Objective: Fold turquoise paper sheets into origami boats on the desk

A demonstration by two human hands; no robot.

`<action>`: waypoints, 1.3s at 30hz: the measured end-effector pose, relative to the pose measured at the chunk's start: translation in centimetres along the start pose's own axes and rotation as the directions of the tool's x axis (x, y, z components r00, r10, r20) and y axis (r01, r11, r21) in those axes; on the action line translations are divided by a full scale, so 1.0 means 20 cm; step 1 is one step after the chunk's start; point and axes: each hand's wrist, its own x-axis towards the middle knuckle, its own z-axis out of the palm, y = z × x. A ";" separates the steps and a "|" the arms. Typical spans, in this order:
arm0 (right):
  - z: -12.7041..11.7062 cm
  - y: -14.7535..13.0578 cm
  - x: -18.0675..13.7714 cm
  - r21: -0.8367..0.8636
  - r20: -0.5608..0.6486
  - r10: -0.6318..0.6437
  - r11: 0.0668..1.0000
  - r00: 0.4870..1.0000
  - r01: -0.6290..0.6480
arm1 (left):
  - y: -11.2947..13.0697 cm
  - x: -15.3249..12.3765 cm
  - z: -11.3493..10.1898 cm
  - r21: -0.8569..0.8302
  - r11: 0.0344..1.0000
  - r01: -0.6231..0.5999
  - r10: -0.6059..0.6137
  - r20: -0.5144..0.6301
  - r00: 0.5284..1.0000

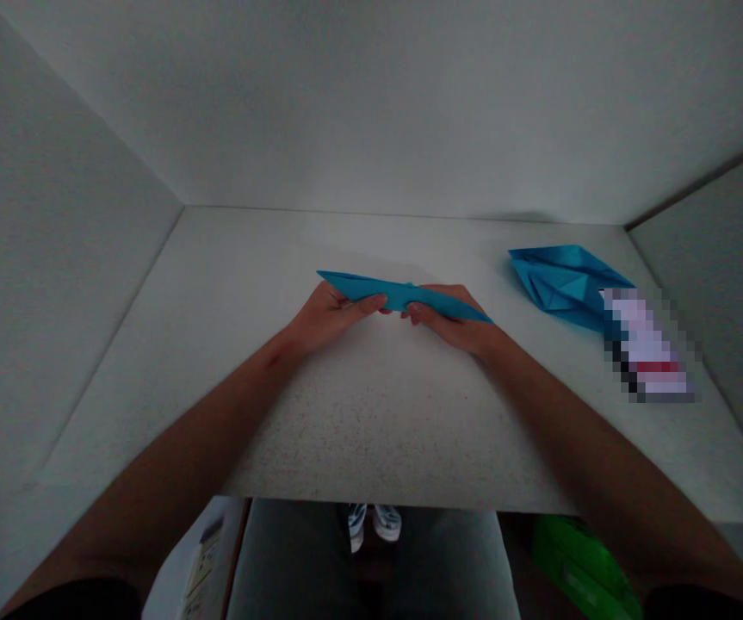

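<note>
A long, narrow piece of folded blue paper (397,294), pointed at both ends, is held just above the table's middle. My left hand (329,314) grips its left half, thumb on the near face and fingers behind. On the right half, my right hand (452,319) pinches it the same way, its thumb close to the left thumb. Most of the fingers are hidden behind the paper. To the right lies a folded blue paper boat (561,280), apart from both hands.
A blurred-out phone-like object (648,344) overlaps the boat's near right end. White walls (371,112) enclose the white table (371,430) at the back and sides. Below the front edge are my legs, a green object (581,568) at right and a white object (183,551) at left.
</note>
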 end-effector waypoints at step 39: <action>-0.01 0.09 0.03 0.257 -0.475 0.197 0.963 0.858 -0.079 | -0.06 0.02 -0.04 0.014 0.999 0.047 -0.040 -0.305 0.951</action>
